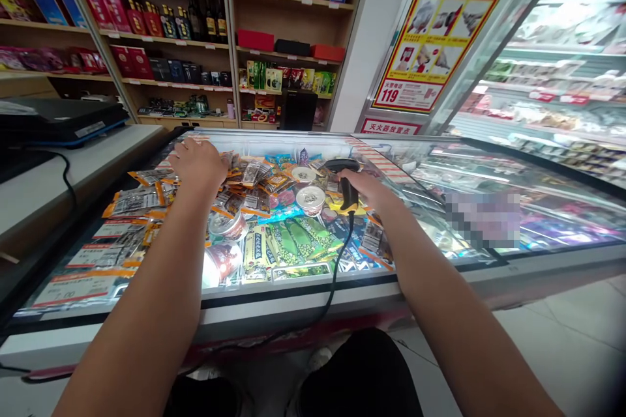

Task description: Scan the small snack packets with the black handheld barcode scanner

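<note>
My right hand (pixel 360 186) grips a black and yellow barcode scanner (pixel 349 192), with its cord hanging down over the near edge of the freezer. My left hand (pixel 199 161) is palm down at the far left, over small snack packets (pixel 254 172) with orange edges. Its fingers are bent and a little apart; the tips are partly hidden, and I see nothing held in them. The packets lie in a loose heap on the glass lid (pixel 264 277). Below the glass are green pea-print ice cream packs (pixel 298 238) and round tubs (pixel 310 199).
A second freezer section (pixel 440 176) adjoins on the right. Price labels (pixel 73 287) lie at the near left. To the left, a counter (pixel 29 189) carries a black device (pixel 63 118). Shelves of boxes and bottles (pixel 210 19) stand behind; a red notice (pixel 440 26) hangs on the wall.
</note>
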Tool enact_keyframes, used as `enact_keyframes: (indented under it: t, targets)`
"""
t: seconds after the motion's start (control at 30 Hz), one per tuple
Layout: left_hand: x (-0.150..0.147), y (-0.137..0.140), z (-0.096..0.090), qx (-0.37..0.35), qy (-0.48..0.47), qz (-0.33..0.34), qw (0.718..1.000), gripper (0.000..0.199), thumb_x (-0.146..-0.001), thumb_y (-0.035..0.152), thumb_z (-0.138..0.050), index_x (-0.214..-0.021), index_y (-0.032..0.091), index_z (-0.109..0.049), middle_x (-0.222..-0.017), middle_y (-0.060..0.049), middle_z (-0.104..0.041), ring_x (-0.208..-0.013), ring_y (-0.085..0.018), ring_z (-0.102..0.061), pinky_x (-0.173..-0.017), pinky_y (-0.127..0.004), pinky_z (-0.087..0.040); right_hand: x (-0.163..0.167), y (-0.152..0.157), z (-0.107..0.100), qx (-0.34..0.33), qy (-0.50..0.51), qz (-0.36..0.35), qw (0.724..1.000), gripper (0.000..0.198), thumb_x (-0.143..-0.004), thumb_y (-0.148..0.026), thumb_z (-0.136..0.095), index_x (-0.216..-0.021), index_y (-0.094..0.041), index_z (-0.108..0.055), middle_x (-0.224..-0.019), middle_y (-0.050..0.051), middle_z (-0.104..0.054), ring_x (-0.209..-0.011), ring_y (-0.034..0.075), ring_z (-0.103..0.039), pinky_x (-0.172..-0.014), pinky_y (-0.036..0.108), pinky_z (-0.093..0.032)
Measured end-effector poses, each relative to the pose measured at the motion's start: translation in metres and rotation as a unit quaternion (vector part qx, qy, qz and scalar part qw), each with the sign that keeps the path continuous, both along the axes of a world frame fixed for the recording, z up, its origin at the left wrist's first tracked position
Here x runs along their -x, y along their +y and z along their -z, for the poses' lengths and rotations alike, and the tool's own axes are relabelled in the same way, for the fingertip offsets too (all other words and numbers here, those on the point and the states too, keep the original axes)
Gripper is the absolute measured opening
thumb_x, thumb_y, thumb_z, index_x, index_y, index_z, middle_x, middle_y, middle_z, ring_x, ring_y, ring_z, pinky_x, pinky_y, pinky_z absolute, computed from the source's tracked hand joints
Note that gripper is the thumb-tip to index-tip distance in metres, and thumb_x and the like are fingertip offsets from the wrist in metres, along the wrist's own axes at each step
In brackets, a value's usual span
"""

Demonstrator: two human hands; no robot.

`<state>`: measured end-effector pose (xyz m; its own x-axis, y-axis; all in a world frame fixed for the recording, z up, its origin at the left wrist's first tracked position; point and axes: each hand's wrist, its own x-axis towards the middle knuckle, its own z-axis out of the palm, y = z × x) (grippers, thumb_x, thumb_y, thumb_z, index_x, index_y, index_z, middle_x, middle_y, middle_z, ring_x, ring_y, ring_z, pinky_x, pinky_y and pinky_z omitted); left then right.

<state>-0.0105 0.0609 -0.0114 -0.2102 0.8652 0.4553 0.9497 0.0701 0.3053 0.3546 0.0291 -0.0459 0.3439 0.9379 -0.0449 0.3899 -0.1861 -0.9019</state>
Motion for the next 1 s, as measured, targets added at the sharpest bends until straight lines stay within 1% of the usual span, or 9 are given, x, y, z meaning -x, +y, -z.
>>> enact_keyframes:
  t: [0.1, 0.17, 0.23, 0.33, 0.43, 0.57, 0.7, 0.83, 1.0]
  targets:
    - [-0.020, -0.014, -0.011, -0.046, 0.050, 0.028, 0.997, 0.045, -0.093, 0.032, -0.062, -0.124, 0.000, -0.064, -0.137, -0.030, -0.054, -0.132, -0.048, -0.046, -0.103, -0.062, -0.042, 0.003, 0.001, 0.000, 0.023, 0.069, 0.005, 0.997, 0.020, -0.076, -0.034, -0.077, -0.091, -0.023, -0.069, -0.070, 0.008, -0.068, -0.074, 0.028, -0.067, -0.065, 0.037, -0.056]
    - [-0.040, -0.021, -0.012, -0.074, 0.032, 0.103, 0.991, 0.035, -0.093, 0.029, -0.059, -0.122, 0.010, -0.067, -0.135, -0.023, -0.058, -0.132, -0.043, -0.048, -0.106, -0.056, -0.042, 0.005, 0.001, -0.001, 0.028, 0.109, -0.002, 0.994, 0.019, -0.077, -0.033, -0.076, -0.092, -0.023, -0.071, -0.072, 0.008, -0.069, -0.073, 0.027, -0.067, -0.064, 0.037, -0.057]
    - [-0.064, -0.024, -0.005, -0.035, -0.051, 0.220, 0.973, 0.027, -0.094, 0.030, -0.058, -0.115, 0.017, -0.067, -0.126, -0.016, -0.066, -0.121, -0.034, -0.059, -0.102, -0.048, -0.046, 0.008, -0.002, -0.005, 0.037, 0.153, -0.023, 0.987, 0.020, -0.078, -0.033, -0.073, -0.095, -0.023, -0.073, -0.076, 0.008, -0.071, -0.073, 0.026, -0.067, -0.063, 0.037, -0.058]
    - [-0.100, -0.028, 0.019, 0.081, -0.244, 0.342, 0.904, 0.027, -0.094, 0.041, -0.060, -0.109, 0.019, -0.064, -0.111, -0.013, -0.073, -0.099, -0.028, -0.069, -0.087, -0.040, -0.052, 0.016, -0.011, -0.013, 0.025, 0.229, -0.100, 0.968, 0.025, -0.080, -0.036, -0.069, -0.099, -0.022, -0.075, -0.084, 0.008, -0.074, -0.076, 0.025, -0.068, -0.067, 0.037, -0.059]
    - [-0.126, -0.034, 0.041, 0.157, -0.368, 0.375, 0.836, 0.033, -0.091, 0.047, -0.067, -0.108, 0.020, -0.060, -0.106, -0.013, -0.073, -0.089, -0.026, -0.070, -0.078, -0.038, -0.052, 0.026, -0.023, -0.022, -0.009, 0.266, -0.180, 0.947, 0.028, -0.079, -0.038, -0.070, -0.101, -0.021, -0.077, -0.087, 0.007, -0.075, -0.081, 0.024, -0.068, -0.076, 0.035, -0.057]
    - [-0.134, -0.036, 0.046, 0.056, -0.384, 0.355, 0.850, 0.012, -0.091, 0.028, -0.067, -0.092, 0.020, -0.057, -0.092, -0.007, -0.069, -0.080, -0.021, -0.065, -0.072, -0.034, -0.048, 0.037, -0.031, -0.024, -0.045, 0.253, -0.226, 0.940, 0.030, -0.075, -0.035, -0.077, -0.103, -0.024, -0.078, -0.096, 0.005, -0.077, -0.094, 0.024, -0.066, -0.089, 0.036, -0.054]
    - [-0.119, -0.029, 0.033, -0.037, -0.422, 0.338, 0.840, 0.006, -0.092, 0.018, -0.063, -0.095, 0.020, -0.058, -0.092, -0.006, -0.070, -0.077, -0.017, -0.063, -0.071, -0.030, -0.047, 0.038, -0.032, -0.022, -0.080, 0.230, -0.197, 0.950, 0.026, -0.071, -0.034, -0.076, -0.095, -0.024, -0.074, -0.092, 0.004, -0.074, -0.092, 0.025, -0.066, -0.088, 0.036, -0.052]
    - [-0.108, -0.022, 0.027, -0.080, -0.424, 0.334, 0.838, 0.008, -0.091, 0.014, -0.061, -0.095, 0.020, -0.058, -0.087, -0.003, -0.070, -0.071, -0.015, -0.062, -0.069, -0.029, -0.045, 0.038, -0.038, -0.027, -0.075, 0.200, -0.268, 0.940, 0.020, -0.071, -0.033, -0.072, -0.087, -0.021, -0.068, -0.085, 0.005, -0.070, -0.080, 0.023, -0.063, -0.077, 0.036, -0.051]
    - [-0.104, -0.013, 0.034, -0.089, -0.373, 0.323, 0.865, 0.007, -0.090, 0.016, -0.061, -0.094, 0.021, -0.058, -0.082, -0.002, -0.066, -0.069, -0.016, -0.059, -0.068, -0.030, -0.043, 0.045, -0.044, -0.032, -0.102, 0.155, -0.292, 0.938, 0.017, -0.070, -0.031, -0.069, -0.082, -0.021, -0.063, -0.079, 0.005, -0.065, -0.075, 0.022, -0.060, -0.071, 0.036, -0.049]
